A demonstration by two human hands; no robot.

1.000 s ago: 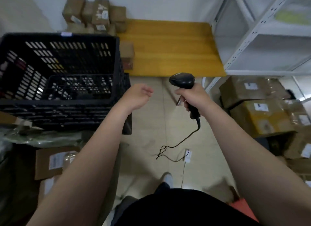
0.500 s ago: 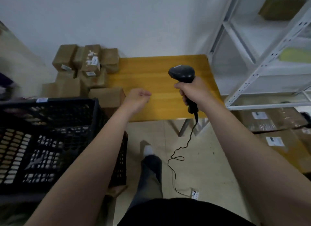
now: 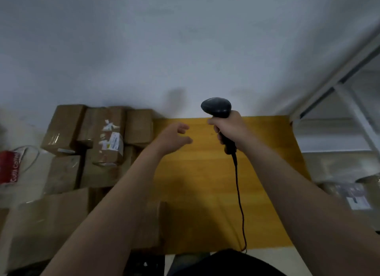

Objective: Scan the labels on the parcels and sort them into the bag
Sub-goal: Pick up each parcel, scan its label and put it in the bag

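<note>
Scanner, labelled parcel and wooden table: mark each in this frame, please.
scanner (image 3: 216,107), head view, on its black head.
labelled parcel (image 3: 107,144), head view, on its brown front face.
wooden table (image 3: 195,183), head view, on its bare yellow top.

Readable text: one brand name, at the far left of the frame.

On the red band of the bag (image 3: 9,166) at my far left, white letters run sideways and read "Cotti Coffee", the last letters blurred. The white label (image 3: 113,142) on the middle parcel (image 3: 102,136) and the one on the box (image 3: 358,197) at right are too blurred to read.
</note>
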